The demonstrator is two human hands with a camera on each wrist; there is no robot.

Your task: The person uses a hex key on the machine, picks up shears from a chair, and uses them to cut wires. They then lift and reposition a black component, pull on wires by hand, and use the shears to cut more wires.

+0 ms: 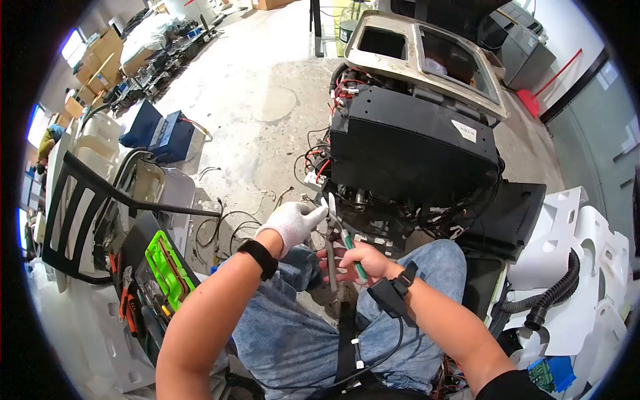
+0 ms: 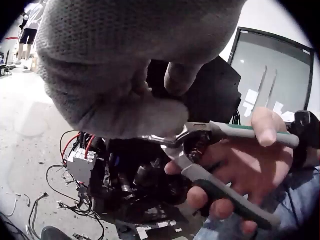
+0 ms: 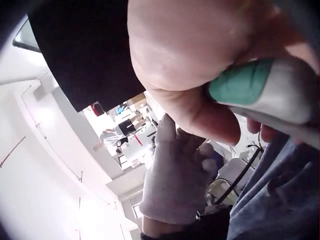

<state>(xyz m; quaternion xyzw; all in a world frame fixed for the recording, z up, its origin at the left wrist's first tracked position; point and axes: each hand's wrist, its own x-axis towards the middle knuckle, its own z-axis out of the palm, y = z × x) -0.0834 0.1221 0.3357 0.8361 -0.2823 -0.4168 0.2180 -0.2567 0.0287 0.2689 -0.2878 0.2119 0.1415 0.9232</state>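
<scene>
My bare right hand [image 1: 363, 261] holds a pair of pliers [image 2: 200, 172] with grey and green handles. In the left wrist view the handles stand spread apart, the thumb over the upper one and fingers round the lower. My left hand [image 1: 290, 225], in a white knitted glove, pinches the pliers at their metal nose. Its fingers cover the tips, so whatever lies between them is hidden. The right wrist view has the green handle grip [image 3: 242, 82] close under the right hand, with the gloved hand [image 3: 175, 175] beyond. Both hands are above the lap.
In front stands a large black metal casing [image 1: 413, 140] with loose wires along its side and underside. Cables [image 1: 233, 223] lie on the floor. At left are a green tool case [image 1: 167, 270], orange-handled pliers [image 1: 127, 300] and a blue battery [image 1: 170, 137]. A ribbed black hose [image 1: 557, 287] lies at right.
</scene>
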